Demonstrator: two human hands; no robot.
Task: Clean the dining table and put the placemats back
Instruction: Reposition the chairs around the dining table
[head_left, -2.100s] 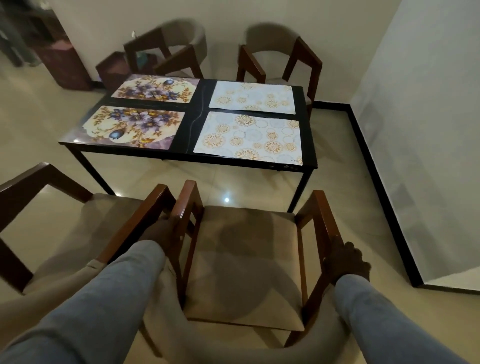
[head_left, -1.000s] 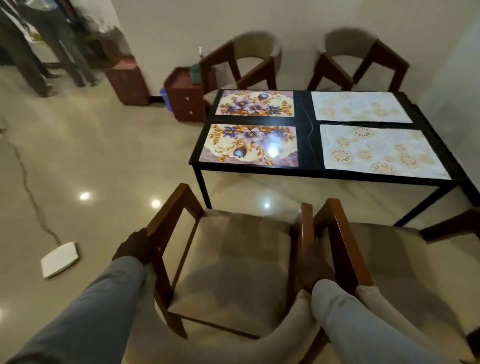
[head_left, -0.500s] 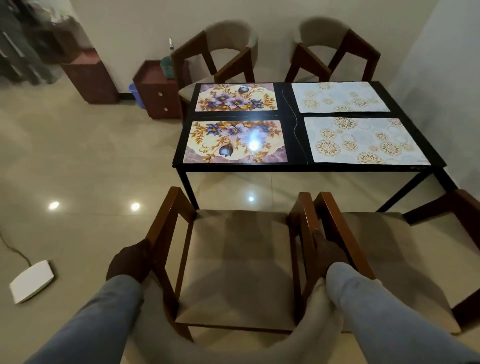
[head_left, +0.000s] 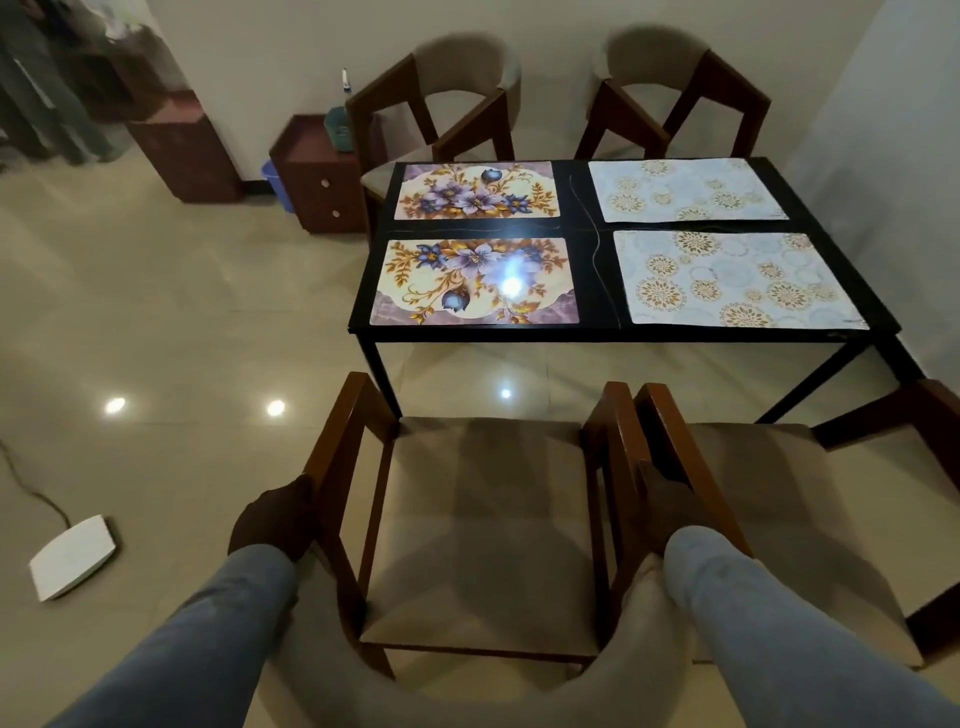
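Placemats lie on the table (head_left: 597, 270); your fingers (head_left: 291, 499) grip the chair (head_left: 483, 519) arms. Push it toward the table.

Home dining room showing. Black glossy rectangular tabletop (head_left: 597, 275) carrying four patterned placemats, two purple floral (head_left: 474, 283), two pale with gold medallions (head_left: 737, 280). Wooden armchairs with beige cushioned seats (head_left: 483, 525) standing around it. Small dark-red drawer cabinet (head_left: 319, 182) sitting against cream wall. Polished beige tile floor (head_left: 156, 322) reflecting ceiling lights.
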